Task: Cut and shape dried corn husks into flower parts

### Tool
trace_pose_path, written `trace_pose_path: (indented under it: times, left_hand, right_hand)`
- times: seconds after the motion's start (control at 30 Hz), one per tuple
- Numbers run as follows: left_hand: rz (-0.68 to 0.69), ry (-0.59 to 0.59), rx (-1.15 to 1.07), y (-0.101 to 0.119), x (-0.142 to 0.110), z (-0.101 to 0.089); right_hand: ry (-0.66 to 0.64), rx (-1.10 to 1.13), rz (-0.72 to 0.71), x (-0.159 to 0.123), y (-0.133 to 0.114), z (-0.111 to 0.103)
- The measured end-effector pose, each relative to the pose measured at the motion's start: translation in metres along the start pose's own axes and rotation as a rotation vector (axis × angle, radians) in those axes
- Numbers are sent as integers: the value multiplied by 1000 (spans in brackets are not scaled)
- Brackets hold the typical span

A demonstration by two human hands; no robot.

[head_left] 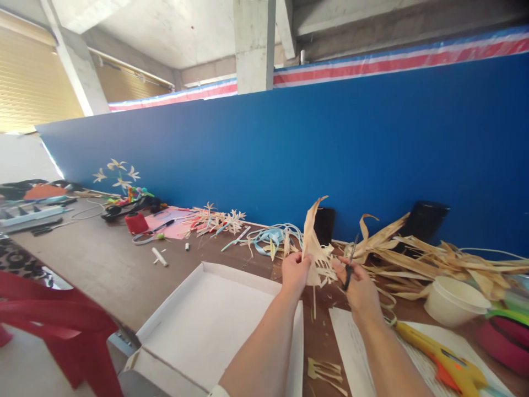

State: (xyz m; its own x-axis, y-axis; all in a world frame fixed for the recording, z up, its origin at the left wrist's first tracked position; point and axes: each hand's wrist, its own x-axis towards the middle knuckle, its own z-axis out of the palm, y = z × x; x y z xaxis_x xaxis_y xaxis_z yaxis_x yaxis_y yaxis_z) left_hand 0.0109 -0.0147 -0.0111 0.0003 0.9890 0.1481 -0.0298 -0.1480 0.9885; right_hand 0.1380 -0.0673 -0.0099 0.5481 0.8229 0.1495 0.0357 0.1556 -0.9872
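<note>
Both our hands are closed: our left hand (294, 271) pinches the dried husk strip (313, 242), its long axis upright above the fingers, while our right hand (360, 286), just beside it, grips small scissors (349, 263) pointing up toward its frayed edge.

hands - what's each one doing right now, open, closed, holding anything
Left hand: closed on a dried corn husk, held upright.
Right hand: closed on black scissors, blades at the husk.

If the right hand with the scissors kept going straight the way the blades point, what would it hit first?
Probably the dried husk strips piled just behind, then the blue board. The right hand aims its scissors up and away; depth is hard to judge.
</note>
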Motion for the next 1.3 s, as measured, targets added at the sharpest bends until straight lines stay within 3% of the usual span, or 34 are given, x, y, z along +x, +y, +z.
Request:
trace_pose_path:
  times: [0.2, 0.47, 0.6, 0.77, 1.03, 1.17, 1.3]
  left_hand:
    - [79, -206, 88, 0, -7, 8]
    - [-85, -324, 88, 5, -10, 5]
    - [-42, -191, 138, 4, -6, 1]
    - [-6, 35, 30, 6, 1, -6]
    - [-18, 59, 26, 10, -1, -9]
    - [-29, 93, -8, 8, 0, -9]
    - [-16, 189, -46, 2, 6, -12]
  right_hand:
    - [-78, 83, 27, -1, 3, 0]
    - [86, 72, 20, 6, 9, -7]
    - [93, 68, 38, 6, 8, -6]
    - [58, 44, 65, 4, 6, -5]
    - [66, -7, 37, 5, 2, -9]
    - [-71, -20, 53, -5, -10, -2]
    - [-299, -159, 195, -17, -16, 6]
